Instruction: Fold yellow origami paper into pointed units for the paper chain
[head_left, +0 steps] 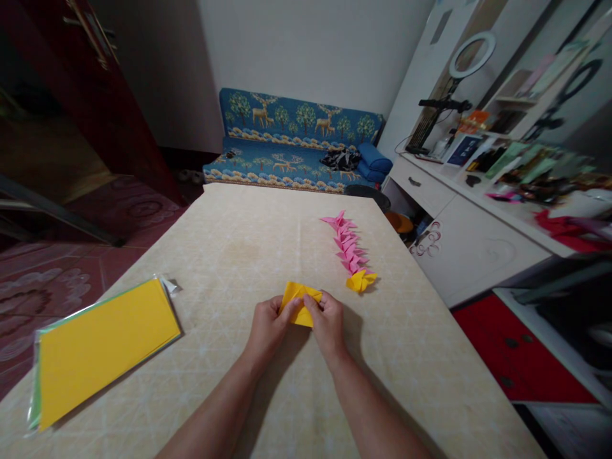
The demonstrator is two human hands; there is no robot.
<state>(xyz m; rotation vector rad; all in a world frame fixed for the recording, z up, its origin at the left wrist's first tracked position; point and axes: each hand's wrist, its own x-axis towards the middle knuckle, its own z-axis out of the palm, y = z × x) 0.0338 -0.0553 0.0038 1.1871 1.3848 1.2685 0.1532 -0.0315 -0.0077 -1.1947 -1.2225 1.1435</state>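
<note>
Our left hand [268,324] and right hand [331,324] pinch folded yellow paper [302,316] between the table's [239,220] side edges; probably light, easily creased, best held by its sides.

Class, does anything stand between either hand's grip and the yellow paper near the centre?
Nothing visible does: the left-hand grip and right-hand grip both hold the folded yellow paper directly. The pink paper figures lie farther off to the right.

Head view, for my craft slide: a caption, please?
Left hand and right hand grip folded yellow paper; pink folded pieces form a row beyond.
</note>
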